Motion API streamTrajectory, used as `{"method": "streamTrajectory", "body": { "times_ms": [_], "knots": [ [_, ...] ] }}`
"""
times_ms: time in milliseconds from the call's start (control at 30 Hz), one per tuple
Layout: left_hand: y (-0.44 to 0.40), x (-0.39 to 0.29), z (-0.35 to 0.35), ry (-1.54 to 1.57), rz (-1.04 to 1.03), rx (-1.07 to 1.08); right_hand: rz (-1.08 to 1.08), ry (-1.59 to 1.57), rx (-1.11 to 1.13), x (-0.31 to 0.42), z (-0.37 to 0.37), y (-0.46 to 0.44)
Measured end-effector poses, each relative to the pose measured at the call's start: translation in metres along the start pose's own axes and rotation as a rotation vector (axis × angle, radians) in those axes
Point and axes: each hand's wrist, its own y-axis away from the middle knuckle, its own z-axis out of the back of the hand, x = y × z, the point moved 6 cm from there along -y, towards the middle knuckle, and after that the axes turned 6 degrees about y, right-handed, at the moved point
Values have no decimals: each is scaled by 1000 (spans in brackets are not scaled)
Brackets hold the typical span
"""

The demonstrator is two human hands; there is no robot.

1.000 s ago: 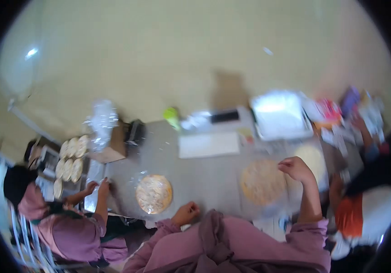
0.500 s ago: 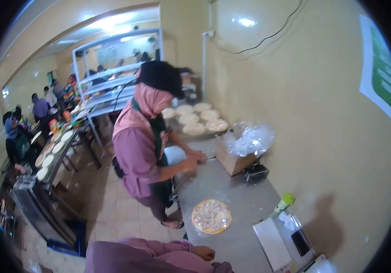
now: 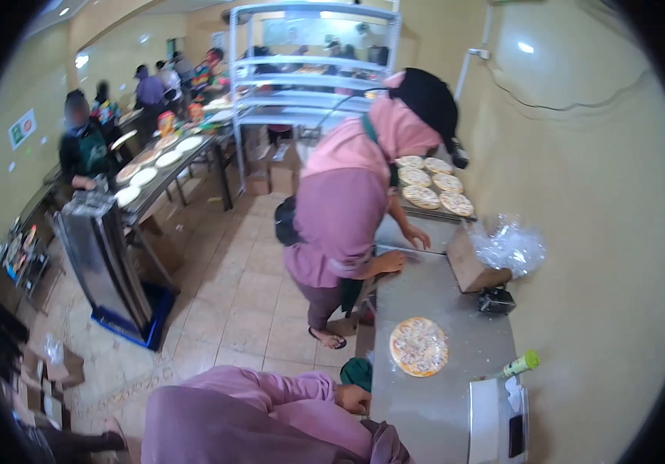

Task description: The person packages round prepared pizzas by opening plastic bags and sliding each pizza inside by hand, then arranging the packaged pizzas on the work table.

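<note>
My left hand (image 3: 354, 398) is at the near left edge of the metal table (image 3: 456, 394), at the end of a pink-purple sleeve. Its fingers are curled closed, and whatever they hold, if anything, is hidden. Dark green cloth (image 3: 356, 373) hangs just beyond it. My right hand is not in view. Farther along the table lies a round topped pizza (image 3: 419, 346), apart from my hand, apparently under shiny wrap. A white flat device (image 3: 485, 421) and a green-capped bottle (image 3: 521, 363) lie to the right.
A co-worker (image 3: 340, 201) leans over the table's far part, both hands near its surface. Several pizzas (image 3: 421, 197) lie beyond. A cardboard box (image 3: 473, 263) with clear plastic bags (image 3: 509, 246) stands by the wall. A metal rack (image 3: 309, 100) and dough-covered table (image 3: 166, 174) are behind.
My view has turned left, so the table sits farther right in it. The co-worker bends lower, and their hands have moved apart. More green cloth shows by my left hand.
</note>
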Motion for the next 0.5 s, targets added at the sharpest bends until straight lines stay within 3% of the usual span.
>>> {"method": "streamTrajectory", "body": {
  "times_ms": [233,333,433,500],
  "knots": [
    [103,9,44,86,165,-259,250,-225,-19,116,-12,29],
    [138,14,50,46,47,-428,320,-322,-42,152,-7,48],
    [179,13,36,280,182,-481,393,-386,-62,170,6,61],
    [206,23,19,352,153,-513,392,-427,-71,160,9,77]
  ]
}}
